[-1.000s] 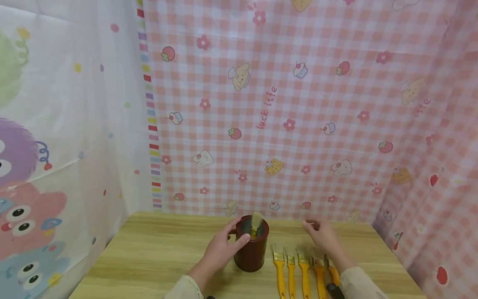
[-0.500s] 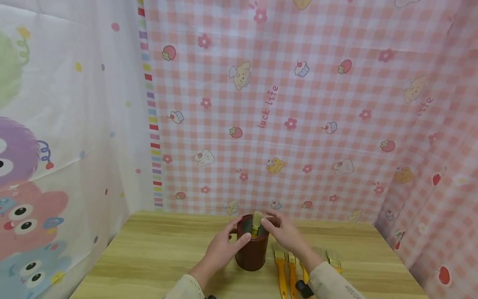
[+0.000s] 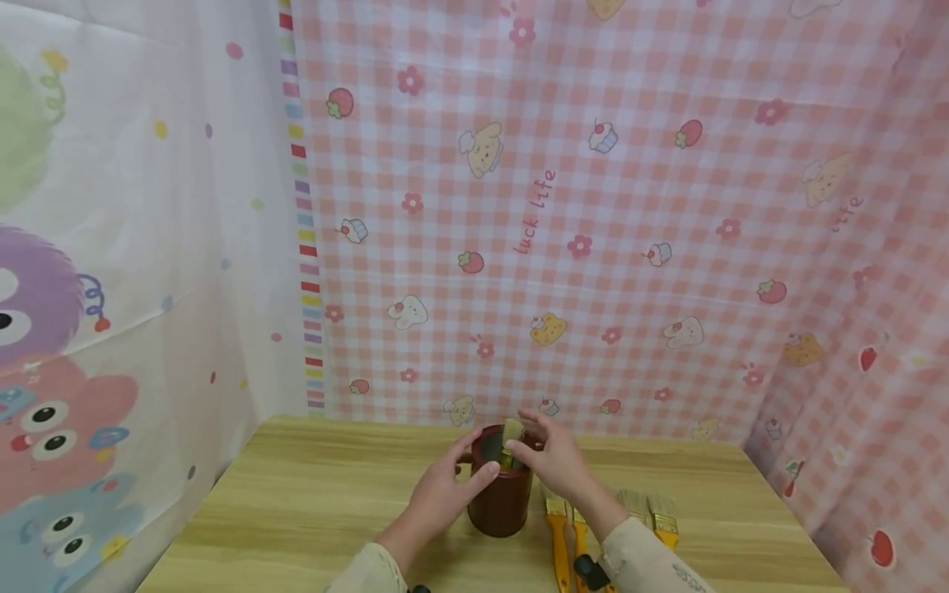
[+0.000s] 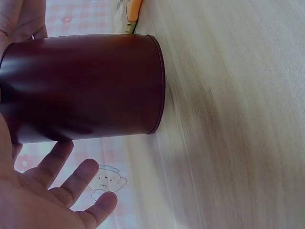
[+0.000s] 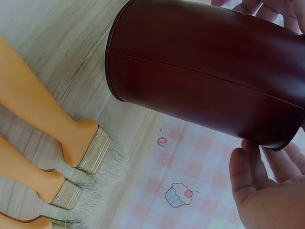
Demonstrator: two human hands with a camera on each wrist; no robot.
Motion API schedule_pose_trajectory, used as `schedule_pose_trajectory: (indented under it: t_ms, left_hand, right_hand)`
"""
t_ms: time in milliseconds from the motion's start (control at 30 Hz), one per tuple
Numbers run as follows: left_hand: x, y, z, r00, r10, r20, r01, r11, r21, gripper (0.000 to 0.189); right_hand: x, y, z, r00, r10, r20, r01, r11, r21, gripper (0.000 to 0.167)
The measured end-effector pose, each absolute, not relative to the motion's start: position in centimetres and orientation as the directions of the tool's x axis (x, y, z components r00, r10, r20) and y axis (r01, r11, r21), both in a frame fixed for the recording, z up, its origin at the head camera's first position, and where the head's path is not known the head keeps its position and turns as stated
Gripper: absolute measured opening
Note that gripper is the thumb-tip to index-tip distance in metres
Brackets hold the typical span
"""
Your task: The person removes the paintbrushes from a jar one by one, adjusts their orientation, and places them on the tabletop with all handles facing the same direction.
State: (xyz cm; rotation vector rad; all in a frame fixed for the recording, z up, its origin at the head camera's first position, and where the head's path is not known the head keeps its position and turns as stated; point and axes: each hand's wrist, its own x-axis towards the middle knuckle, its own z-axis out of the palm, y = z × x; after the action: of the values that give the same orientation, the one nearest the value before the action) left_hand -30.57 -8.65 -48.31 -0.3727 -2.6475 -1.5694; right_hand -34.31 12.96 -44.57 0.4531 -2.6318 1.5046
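A dark reddish-brown cup (image 3: 498, 504) stands upright on the wooden table, with one paintbrush (image 3: 513, 428) inside, bristles up. My left hand (image 3: 443, 486) grips the cup near its rim, thumb at the front and fingers round the far left side. In the left wrist view, that hand (image 4: 52, 191) has several fingers spread below the cup's wall. My right hand (image 3: 559, 463) is at the right of the rim, its thumb over the brush's metal band. The right wrist view has this hand (image 5: 274, 191) touching the cup's outer wall; whether it pinches the brush is hidden.
Several yellow-handled paintbrushes (image 3: 558, 535) lie side by side to the right of the cup, partly under my right forearm. A pink checked cloth (image 3: 578, 288) hangs behind the table (image 3: 311, 502). A white cartoon cloth (image 3: 178, 288) hangs at the left.
My right hand has moved left from above the lying brushes to the cup's rim, and its thumb has reached the standing brush. The left hand and the cup stay in place.
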Motion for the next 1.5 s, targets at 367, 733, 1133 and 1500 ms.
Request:
schedule_pose_trajectory:
  t_ms: [367,733,1133,1500]
  left_hand:
    - [-30.7,-8.7,-48.2,-0.969,0.186,0.161,0.231,0.462,0.856,0.075]
    - [-30.7,-8.6,-48.4,-0.973,0.174,0.151,0.216,0.454,0.865,0.074]
    - [-30.8,-8.7,-48.5,-0.974,0.166,0.155,0.214,0.447,0.869,0.073]
    - [-30.7,-8.7,-48.6,-0.973,0.177,0.151,0.216,0.450,0.866,0.073]
  right_hand:
    - [-34.3,12.0,-44.2,-0.931,-0.233,0.280,-0.361,0.489,-0.794,0.050]
    - [-34.4,10.3,-44.0,-0.934,-0.261,0.244,-0.357,0.646,-0.674,0.063]
    - [-34.2,9.6,-43.8,-0.943,-0.210,0.259,-0.331,0.679,-0.656,0.061]
    - [-34.2,10.6,-43.2,-0.939,-0.154,0.307,-0.336,0.597,-0.729,0.055]
